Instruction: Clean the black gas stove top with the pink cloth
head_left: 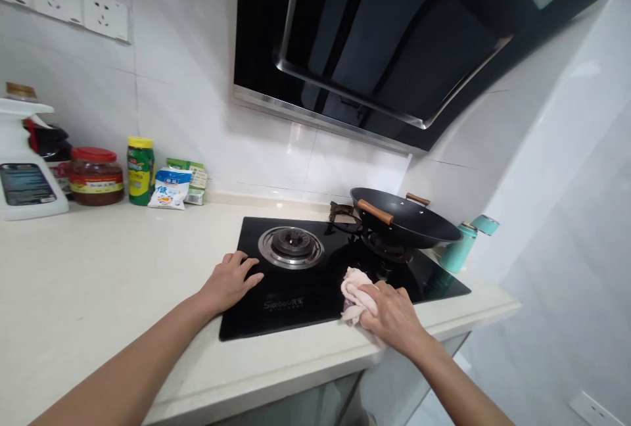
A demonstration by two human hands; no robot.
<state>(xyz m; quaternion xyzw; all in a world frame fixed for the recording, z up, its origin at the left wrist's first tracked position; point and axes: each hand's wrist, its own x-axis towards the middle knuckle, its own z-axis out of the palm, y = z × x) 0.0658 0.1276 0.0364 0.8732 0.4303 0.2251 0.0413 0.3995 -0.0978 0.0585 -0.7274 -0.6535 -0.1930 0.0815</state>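
Observation:
My right hand (394,314) grips a crumpled pale pink cloth (355,291), pressed on the front part of the black glass gas stove (315,298). At the stove's left edge rests my left hand (231,283), its fingers spread and holding nothing. Beyond that hand is the left burner (292,246), a round metal ring with no pan support on it. On the right burner sits a black wok (407,219) with wooden handles. A dark pan support (342,214) lies behind, left of the wok.
A black range hood (365,38) hangs low above the stove. A teal bottle (458,248) stands right of the wok. Along the left wall are a white spray bottle (27,163), a red-lidded jar (96,176), a green container (140,173) and a white packet (170,188).

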